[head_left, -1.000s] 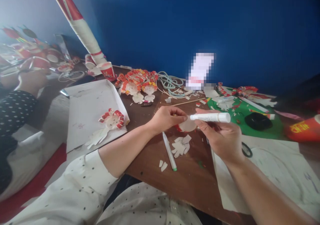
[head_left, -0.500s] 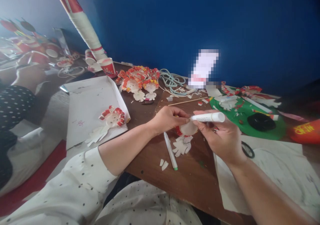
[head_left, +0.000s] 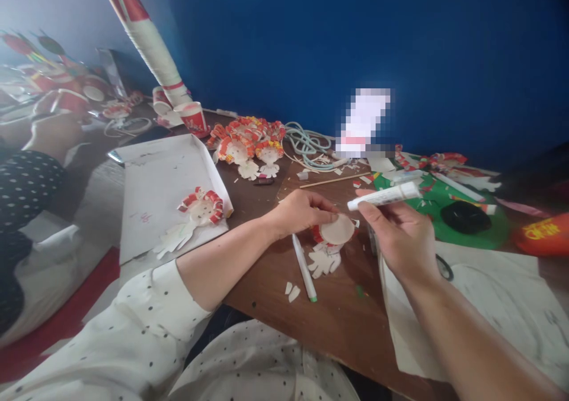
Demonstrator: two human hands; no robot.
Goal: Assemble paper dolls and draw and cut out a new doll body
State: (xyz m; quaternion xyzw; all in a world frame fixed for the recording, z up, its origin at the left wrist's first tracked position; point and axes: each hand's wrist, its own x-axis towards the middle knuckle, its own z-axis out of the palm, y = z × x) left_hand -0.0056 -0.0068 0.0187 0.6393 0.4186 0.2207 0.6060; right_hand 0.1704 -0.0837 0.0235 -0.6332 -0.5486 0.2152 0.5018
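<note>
My left hand [head_left: 306,212] pinches the upper edge of a paper doll [head_left: 336,230] with a round blank disc, red curled trim and a white fringed lower part. The doll is low over the brown table. My right hand [head_left: 402,223] grips a white marker [head_left: 386,196] with small print on its side, its narrow end pointing left, apart from the doll. A white pen with a green end [head_left: 304,267] lies between my left forearm and the doll. Close to it are small white paper scraps [head_left: 293,294].
Left stands a white box lid [head_left: 151,193] carrying a doll with a drawn face [head_left: 202,211]. Behind are piled dolls [head_left: 249,140], a coiled cable [head_left: 306,146] and a wooden stick [head_left: 331,180]. Green material [head_left: 444,211] and white sheets [head_left: 484,306] lie right. Another person's arm [head_left: 53,134] is far left.
My right hand has moved right and slightly up with the marker, away from the doll and my left hand. The doll's round disc is now more visible. My left hand has stayed in place.
</note>
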